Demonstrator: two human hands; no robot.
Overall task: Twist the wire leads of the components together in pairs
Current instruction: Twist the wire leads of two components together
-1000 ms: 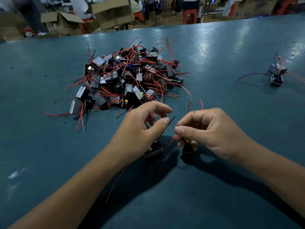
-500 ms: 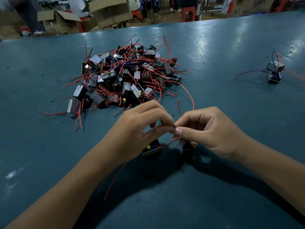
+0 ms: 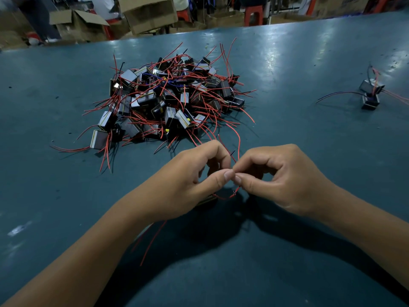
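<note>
Wire leads [image 3: 232,171] now pinched between both hands [image 3: 232,175], which have closed together; twisting begins, pile [image 3: 168,100] at 11 o'clock.

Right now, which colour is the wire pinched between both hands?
Red, seen in the head view: wire.

We have a single view, from a camera worn on the person's head, looking forward and down across the teal table [image 3: 287,63]. It sits close above the left hand [image 3: 188,182] and right hand [image 3: 285,178], which fill the lower middle. Farther off lies the pile of components [image 3: 168,100], and cardboard boxes [image 3: 148,12] line the top edge. Wide-angle bending curves the table's far edge.
</note>
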